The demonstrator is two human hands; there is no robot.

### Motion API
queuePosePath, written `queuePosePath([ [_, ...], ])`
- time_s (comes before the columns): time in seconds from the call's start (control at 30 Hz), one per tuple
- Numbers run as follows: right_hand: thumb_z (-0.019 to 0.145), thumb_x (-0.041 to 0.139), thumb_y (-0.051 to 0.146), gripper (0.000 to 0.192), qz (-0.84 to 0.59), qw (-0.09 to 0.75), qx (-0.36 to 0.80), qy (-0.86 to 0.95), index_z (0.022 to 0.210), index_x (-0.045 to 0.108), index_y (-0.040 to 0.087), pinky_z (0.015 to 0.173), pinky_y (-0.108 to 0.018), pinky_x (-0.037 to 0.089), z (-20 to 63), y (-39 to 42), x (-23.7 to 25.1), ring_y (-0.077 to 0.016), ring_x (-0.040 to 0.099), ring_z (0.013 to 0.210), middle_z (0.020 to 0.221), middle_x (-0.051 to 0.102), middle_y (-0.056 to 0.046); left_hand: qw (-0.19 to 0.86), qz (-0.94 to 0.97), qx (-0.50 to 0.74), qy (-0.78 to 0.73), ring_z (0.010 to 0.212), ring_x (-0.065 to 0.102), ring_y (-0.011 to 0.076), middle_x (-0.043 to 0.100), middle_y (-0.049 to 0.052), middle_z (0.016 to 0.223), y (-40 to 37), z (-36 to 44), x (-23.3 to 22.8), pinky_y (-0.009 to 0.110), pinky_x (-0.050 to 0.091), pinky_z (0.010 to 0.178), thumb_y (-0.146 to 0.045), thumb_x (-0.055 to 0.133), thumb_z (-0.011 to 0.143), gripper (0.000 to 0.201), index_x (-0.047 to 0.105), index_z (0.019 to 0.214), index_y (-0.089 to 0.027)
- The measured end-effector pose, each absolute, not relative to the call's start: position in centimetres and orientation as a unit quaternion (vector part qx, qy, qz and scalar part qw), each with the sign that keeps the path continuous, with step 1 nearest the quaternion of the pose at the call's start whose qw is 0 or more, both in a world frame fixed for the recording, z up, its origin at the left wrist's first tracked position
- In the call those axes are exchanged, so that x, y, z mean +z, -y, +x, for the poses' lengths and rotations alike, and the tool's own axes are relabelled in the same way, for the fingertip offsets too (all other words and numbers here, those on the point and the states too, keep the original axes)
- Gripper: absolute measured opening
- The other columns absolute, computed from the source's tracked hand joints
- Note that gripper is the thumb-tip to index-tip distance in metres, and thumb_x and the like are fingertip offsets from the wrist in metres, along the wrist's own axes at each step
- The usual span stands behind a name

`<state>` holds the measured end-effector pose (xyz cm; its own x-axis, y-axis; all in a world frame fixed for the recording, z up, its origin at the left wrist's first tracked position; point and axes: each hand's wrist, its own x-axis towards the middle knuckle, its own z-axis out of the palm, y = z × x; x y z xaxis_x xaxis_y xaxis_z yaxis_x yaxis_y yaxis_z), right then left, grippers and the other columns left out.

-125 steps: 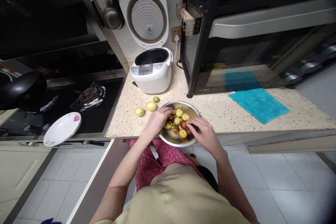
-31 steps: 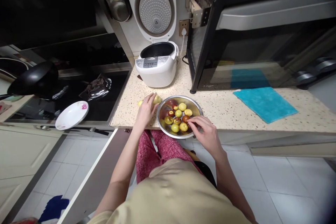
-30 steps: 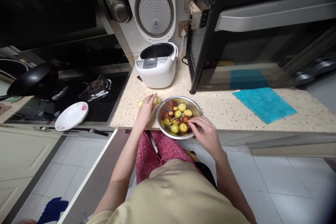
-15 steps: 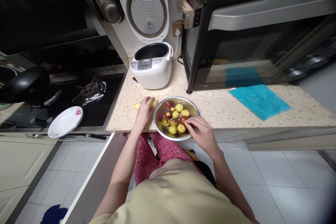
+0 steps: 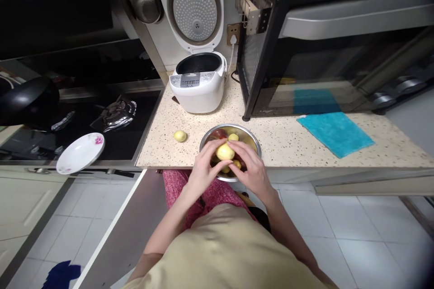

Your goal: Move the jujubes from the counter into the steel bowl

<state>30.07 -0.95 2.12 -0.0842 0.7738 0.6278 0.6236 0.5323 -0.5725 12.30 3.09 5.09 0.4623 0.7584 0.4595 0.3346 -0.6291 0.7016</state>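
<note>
A steel bowl (image 5: 252,137) of small yellow-green and red-brown fruits sits at the front edge of the speckled counter (image 5: 281,137). Both hands are over it. My left hand (image 5: 203,169) and my right hand (image 5: 249,169) together hold one pale yellow fruit (image 5: 224,151) above the bowl, fingers on either side of it. Most of the fruits in the bowl are hidden under my hands; one yellow fruit (image 5: 233,137) shows at the back. Another yellow fruit (image 5: 180,136) lies alone on the counter left of the bowl.
A white rice cooker (image 5: 198,86) with its lid up stands behind the bowl. A black rack (image 5: 267,40) stands to the right, with a teal cloth (image 5: 335,132) beyond it. A black hob (image 5: 111,119), a white plate (image 5: 80,153) and a dark pan (image 5: 27,99) lie left.
My left hand has come off the counter with a yellow fruit and moved right over the bowl. My right hand has risen to meet it. One fruit is left on the counter.
</note>
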Motion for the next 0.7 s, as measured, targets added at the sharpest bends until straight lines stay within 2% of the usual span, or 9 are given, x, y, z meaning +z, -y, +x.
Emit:
queuePosePath([
  [0.1, 0.099, 0.058, 0.017, 0.050, -0.476, 0.471, 0.084, 0.738, 0.147, 0.054, 0.029, 0.115, -0.047, 0.052, 29.9, 0.8, 1.9, -0.0266, 0.063, 0.132, 0.139, 0.066, -0.010, 0.288, 0.800, 0.400, -0.341, 0.134, 0.062, 0.0288, 0.064, 0.013, 0.144, -2.5, 12.6, 4.4, 0.048, 0.053, 0.113, -0.039, 0.068, 0.099, 0.054, 0.051, 0.149, -0.027],
  [0.23, 0.096, 0.063, 0.023, 0.043, -0.506, 0.485, 0.092, 0.707, 0.139, 0.058, 0.027, 0.110, -0.047, 0.056, 30.4, 0.1, 1.6, -0.0282, 0.065, 0.128, 0.135, 0.068, -0.010, 0.304, 0.790, 0.405, -0.345, 0.139, 0.059, 0.0291, 0.057, 0.014, 0.154, -2.9, 11.6, 3.9, 0.050, 0.053, 0.114, -0.037, 0.064, 0.102, 0.066, 0.035, 0.161, -0.031],
  [0.43, 0.090, 0.071, 0.034, 0.043, -0.583, 0.458, 0.138, 0.656, 0.129, 0.055, 0.024, 0.089, -0.044, 0.061, 31.6, -1.2, 1.4, -0.0284, 0.073, 0.102, 0.122, 0.072, -0.011, 0.108, 0.765, 0.429, -0.468, 0.137, 0.058, 0.0291, 0.058, 0.014, 0.147, -5.9, 6.9, 3.0, 0.057, 0.049, 0.117, -0.031, 0.054, 0.107, 0.046, 0.048, 0.153, -0.028],
  [0.57, 0.091, 0.066, 0.035, 0.035, -0.592, 0.424, 0.151, 0.668, 0.123, 0.056, 0.024, 0.093, -0.046, 0.059, 31.6, -1.6, 1.3, -0.0307, 0.072, 0.109, 0.121, 0.072, -0.010, 0.060, 0.754, 0.405, -0.513, 0.140, 0.054, 0.0319, 0.054, 0.016, 0.148, -7.8, 4.4, 1.5, 0.059, 0.047, 0.117, -0.031, 0.055, 0.106, 0.047, 0.047, 0.152, -0.025],
  [0.7, 0.095, 0.061, 0.036, 0.035, -0.590, 0.413, 0.132, 0.681, 0.127, 0.058, 0.024, 0.098, -0.049, 0.057, 31.7, -1.7, 1.1, -0.0321, 0.069, 0.115, 0.125, 0.071, -0.012, 0.059, 0.758, 0.379, -0.527, 0.143, 0.051, 0.0352, 0.047, 0.018, 0.154, -8.9, 3.5, -0.4, 0.062, 0.046, 0.117, -0.031, 0.059, 0.103, 0.055, 0.042, 0.155, -0.025],
])
